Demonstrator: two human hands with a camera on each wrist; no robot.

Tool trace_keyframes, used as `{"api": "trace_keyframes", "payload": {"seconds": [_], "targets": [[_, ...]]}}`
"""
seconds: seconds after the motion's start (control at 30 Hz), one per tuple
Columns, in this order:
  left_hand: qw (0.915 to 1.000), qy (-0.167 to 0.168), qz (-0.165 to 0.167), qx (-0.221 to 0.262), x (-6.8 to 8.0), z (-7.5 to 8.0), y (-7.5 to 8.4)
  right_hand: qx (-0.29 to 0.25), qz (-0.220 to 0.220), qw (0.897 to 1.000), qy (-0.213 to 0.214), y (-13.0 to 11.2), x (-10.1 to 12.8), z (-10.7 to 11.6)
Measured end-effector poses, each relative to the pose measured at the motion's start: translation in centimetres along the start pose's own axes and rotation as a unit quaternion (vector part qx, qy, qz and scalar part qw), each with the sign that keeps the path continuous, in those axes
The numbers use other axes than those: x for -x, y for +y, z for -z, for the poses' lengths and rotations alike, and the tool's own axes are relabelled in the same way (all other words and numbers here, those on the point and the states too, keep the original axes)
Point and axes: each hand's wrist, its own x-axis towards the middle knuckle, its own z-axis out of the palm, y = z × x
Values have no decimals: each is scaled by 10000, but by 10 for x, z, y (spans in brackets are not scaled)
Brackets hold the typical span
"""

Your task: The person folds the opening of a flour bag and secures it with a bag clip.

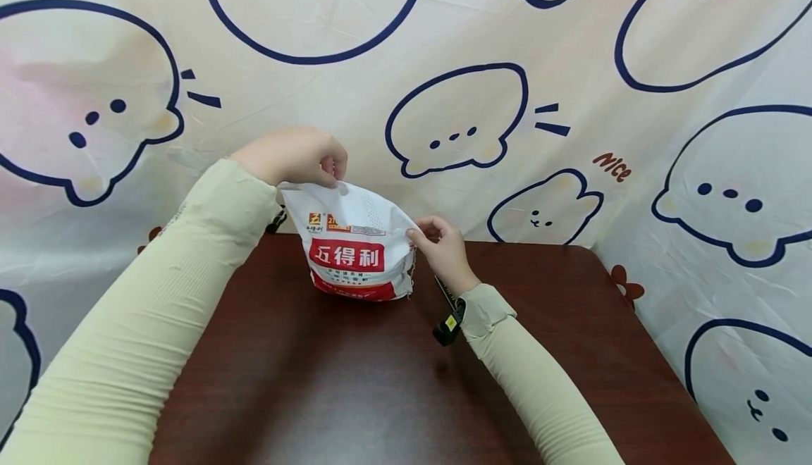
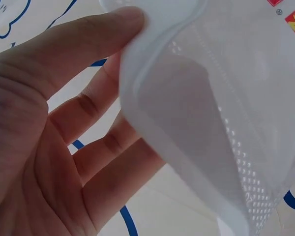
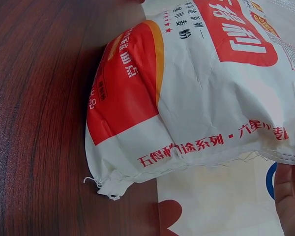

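Note:
A white flour bag (image 1: 347,239) with red panels and red and white lettering stands near the back of the table, its front toward me. My left hand (image 1: 294,156) pinches its top edge from above, thumb on one side and fingers behind the film in the left wrist view. My right hand (image 1: 447,250) pinches the bag's right edge between thumb and fingers. In the right wrist view the flour bag (image 3: 206,98) shows a stitched side seam with frayed threads, and only part of the right hand (image 3: 292,196) appears at the right border.
The dark brown wooden table (image 1: 355,387) has its back edge just behind the bag. A pale curtain (image 1: 355,106) with blue cartoon outlines hangs behind and at the sides. A black device (image 1: 448,324) with a yellow mark sits at the right cuff.

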Motion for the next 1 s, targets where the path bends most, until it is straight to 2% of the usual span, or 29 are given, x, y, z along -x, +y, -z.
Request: {"api": "trace_keyframes", "payload": {"seconds": [0.23,0.47,1.0], "targets": [[9999,-34,21,147,-2,-2,-1,47,-20,10000,-38,-1,0,1],[9987,-97,119,489,-1,-3,-1,106,-28,9999,-44,-3,-1,2],[9985,-127,160,509,0,-11,-8,160,42,9998,-72,-4,1,3]]}}
